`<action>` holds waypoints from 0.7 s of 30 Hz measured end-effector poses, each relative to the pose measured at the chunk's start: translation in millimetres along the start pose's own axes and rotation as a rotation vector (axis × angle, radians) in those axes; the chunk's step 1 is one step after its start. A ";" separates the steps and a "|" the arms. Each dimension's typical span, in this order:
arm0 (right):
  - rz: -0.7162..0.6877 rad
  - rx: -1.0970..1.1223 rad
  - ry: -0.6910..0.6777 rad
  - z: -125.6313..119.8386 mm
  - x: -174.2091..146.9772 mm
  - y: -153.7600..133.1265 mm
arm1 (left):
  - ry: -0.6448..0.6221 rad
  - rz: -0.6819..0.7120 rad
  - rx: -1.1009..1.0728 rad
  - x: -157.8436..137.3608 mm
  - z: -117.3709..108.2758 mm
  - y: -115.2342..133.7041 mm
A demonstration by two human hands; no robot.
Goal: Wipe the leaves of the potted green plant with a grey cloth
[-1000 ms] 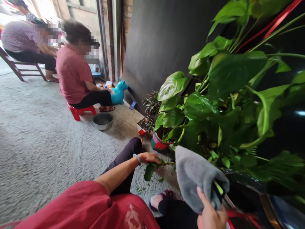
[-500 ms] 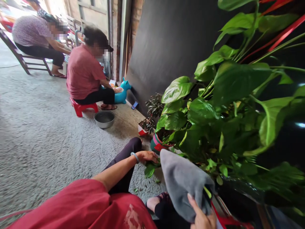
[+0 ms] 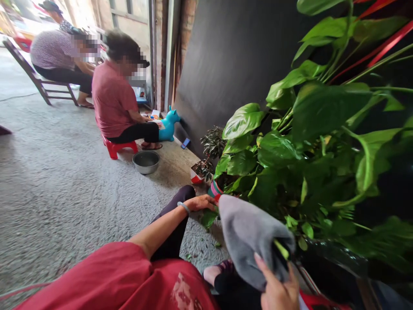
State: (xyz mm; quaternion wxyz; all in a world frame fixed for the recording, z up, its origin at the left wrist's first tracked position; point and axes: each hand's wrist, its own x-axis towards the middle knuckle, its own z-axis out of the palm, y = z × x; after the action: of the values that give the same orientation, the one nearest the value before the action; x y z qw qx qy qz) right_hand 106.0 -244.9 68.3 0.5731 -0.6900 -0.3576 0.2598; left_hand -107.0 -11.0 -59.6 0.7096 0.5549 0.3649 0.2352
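My left hand [image 3: 201, 202], a bracelet at its wrist, is closed on a green leaf [image 3: 209, 218] that hangs below its fingers. Its fingertips are partly hidden, so the exact hold does not show. Just right of it, a grey cloth [image 3: 248, 232] hangs in soft folds. My right hand [image 3: 279, 288] grips this cloth at its lower end, index finger stretched along it. Out of the cloth's fold pokes a small yellow-green piece [image 3: 282, 249], too little visible to name. A large leafy potted plant [image 3: 274, 150] fills the space beyond both hands.
A small pot [image 3: 197, 174] with a dark-leaved plant stands beyond my left hand. Farther off are a grey basin [image 3: 146, 162] and a person on a red stool [image 3: 118, 148] by a blue animal toy [image 3: 167, 127]. A dark panel [image 3: 241, 56] leans behind the plants.
My left hand has risen slightly, and the leaf has come up with it. The grey cloth has shifted a little up and right with my right hand. The view has moved slightly.
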 end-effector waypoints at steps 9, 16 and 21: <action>0.215 -0.122 -0.146 51.8 -7.1 32.0 | 0.019 -0.062 -0.002 3.8 6.4 -4.5; 0.052 0.093 0.135 -5.8 4.7 1.6 | 0.086 -0.016 0.025 4.4 -1.7 3.6; 0.071 0.044 0.225 18.0 18.5 7.1 | 0.083 -0.010 0.012 4.3 1.6 5.9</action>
State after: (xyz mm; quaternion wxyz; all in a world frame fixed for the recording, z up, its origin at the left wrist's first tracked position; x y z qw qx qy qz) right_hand 104.8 -220.1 58.6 0.6151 -0.7143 -0.2608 0.2084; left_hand -102.7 -7.2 -54.8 0.6917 0.5472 0.3981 0.2520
